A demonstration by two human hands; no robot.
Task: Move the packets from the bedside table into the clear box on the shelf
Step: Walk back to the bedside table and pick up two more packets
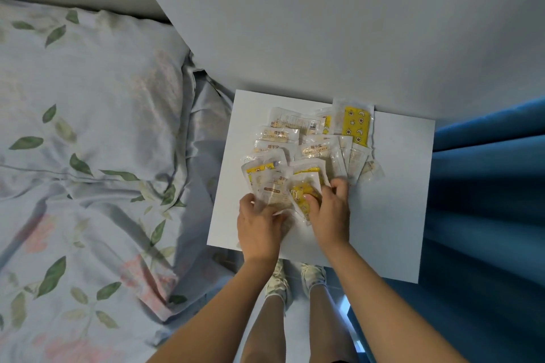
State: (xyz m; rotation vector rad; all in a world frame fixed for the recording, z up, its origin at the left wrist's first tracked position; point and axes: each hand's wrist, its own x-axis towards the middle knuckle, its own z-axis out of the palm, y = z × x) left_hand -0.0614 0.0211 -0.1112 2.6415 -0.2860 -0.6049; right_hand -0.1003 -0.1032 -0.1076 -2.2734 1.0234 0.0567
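Nearest to us, below the bedside table, we see two bare legs and a pair of pale shoes on the floor, with both forearms reaching up and over the table's near edge. Our left hand lies at the near-left end of the packets on the table, its fingers curled around the edges of a few clear packets that overlap under it. Just to the right of it, our right hand presses down on a packet with a yellow print, thumb on its face and fingers bent over its far side; how firmly it grips we cannot tell, since the fingertips are blurred. Beyond the hands the rest of the packets spread in a loose, overlapping fan across the middle of the white tabletop, and one yellow starred packet leans against the wall at the table's far edge. Left of the table lies a bed with leaf-patterned bedding; right of the table hangs a blue curtain.
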